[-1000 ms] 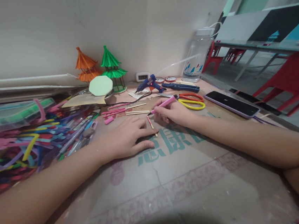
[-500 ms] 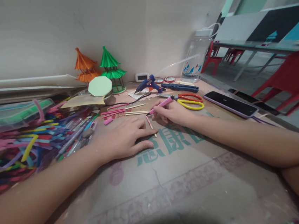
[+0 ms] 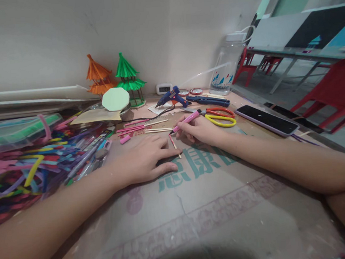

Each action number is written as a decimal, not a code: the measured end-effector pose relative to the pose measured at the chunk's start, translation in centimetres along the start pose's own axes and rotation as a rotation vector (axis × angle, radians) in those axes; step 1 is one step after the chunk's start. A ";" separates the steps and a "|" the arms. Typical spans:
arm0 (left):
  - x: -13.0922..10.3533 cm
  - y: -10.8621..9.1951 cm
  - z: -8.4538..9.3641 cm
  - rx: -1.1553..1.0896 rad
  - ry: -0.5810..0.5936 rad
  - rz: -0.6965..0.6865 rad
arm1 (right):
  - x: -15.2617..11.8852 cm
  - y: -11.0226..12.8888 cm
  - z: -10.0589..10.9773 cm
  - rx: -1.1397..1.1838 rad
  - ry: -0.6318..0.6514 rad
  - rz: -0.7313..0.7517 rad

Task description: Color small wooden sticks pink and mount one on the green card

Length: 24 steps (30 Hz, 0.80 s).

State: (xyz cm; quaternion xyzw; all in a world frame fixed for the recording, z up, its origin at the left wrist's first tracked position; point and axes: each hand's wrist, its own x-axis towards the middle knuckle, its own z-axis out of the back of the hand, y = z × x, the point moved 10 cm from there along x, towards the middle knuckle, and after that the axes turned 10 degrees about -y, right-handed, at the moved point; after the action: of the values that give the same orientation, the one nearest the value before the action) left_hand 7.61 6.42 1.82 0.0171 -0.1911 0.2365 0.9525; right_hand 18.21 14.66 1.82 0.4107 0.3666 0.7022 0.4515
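Note:
My left hand (image 3: 146, 158) lies flat on the cardboard sheet (image 3: 218, 223), fingers spread, with one finger resting across a short wooden stick (image 3: 175, 146) that is partly pink. In my right hand (image 3: 195, 129) is a pink marker (image 3: 187, 120), its dark tip at the upper end of that stick. The loose pink cap (image 3: 125, 139) sits beyond my left hand. Behind the hands lie several pink sticks (image 3: 130, 129) and plain sticks (image 3: 158, 130). Scissors (image 3: 220, 118) with red and yellow handles are just beyond my right hand.
Colourful pipe cleaners (image 3: 32, 163) pile up at left. Along the wall stand orange (image 3: 98, 75) and green (image 3: 126, 73) small towers. A glue gun (image 3: 172, 97), a blue cutter (image 3: 208, 100) and a bottle (image 3: 226, 67) are at the back; a phone (image 3: 266, 119) lies right.

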 end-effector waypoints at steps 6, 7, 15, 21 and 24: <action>0.0 0.0 0.0 0.014 0.013 0.006 | -0.1 0.2 0.0 -0.028 -0.004 0.010; 0.0 0.0 0.0 0.016 0.015 0.009 | -0.1 0.2 0.0 -0.022 -0.004 0.015; 0.0 -0.1 0.1 -0.002 0.004 -0.003 | 0.0 0.0 0.1 -0.020 -0.005 0.007; 0.0 0.0 0.2 -0.012 -0.005 -0.012 | -0.1 0.0 0.0 0.000 -0.001 0.002; 0.0 -0.1 0.2 -0.019 -0.007 -0.012 | -0.2 0.0 0.0 0.016 0.009 -0.011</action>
State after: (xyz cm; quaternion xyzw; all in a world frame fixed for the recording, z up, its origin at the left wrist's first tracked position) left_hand 7.57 6.33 2.03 0.0099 -0.1965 0.2288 0.9534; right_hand 18.26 14.48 1.83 0.4090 0.3763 0.6985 0.4507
